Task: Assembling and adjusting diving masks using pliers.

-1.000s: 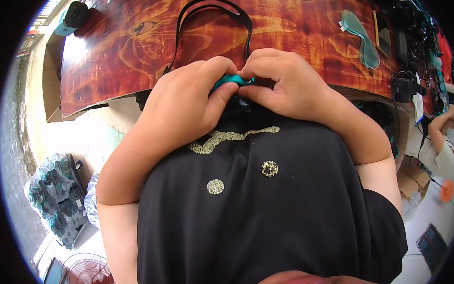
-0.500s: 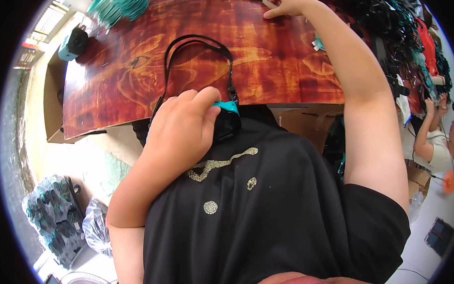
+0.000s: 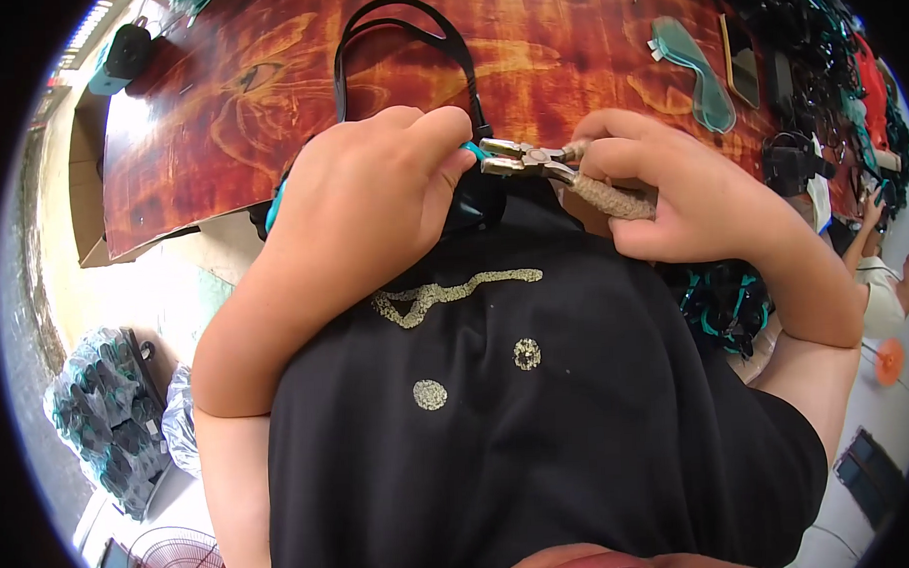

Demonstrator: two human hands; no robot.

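Note:
My left hand (image 3: 381, 181) is closed around black-and-teal goggles (image 3: 472, 205) at the table's near edge, covering much of them. Their black strap (image 3: 453, 49) loops up over the tabletop. In my right hand (image 3: 686, 181) is a pair of pliers (image 3: 533, 159) with cord-wrapped handles, its fingers curled round the grips. The plier jaws are parted and reach the teal rim beside my left thumb; whether they grip it I cannot make out.
On the red-brown wooden table (image 3: 557, 60) lie a clear teal lens (image 3: 703, 85) and a dark phone-like slab (image 3: 740, 62). A small black-and-teal box (image 3: 124, 57) stands far left. Wrapped black-and-teal goods (image 3: 104, 416) sit at lower left. A co-worker's arm (image 3: 866, 232) shows at right.
My right hand has brought the pliers from the table's far side down to the goggles. The left hand still holds the goggles. The view has shifted, showing the teal lens at right.

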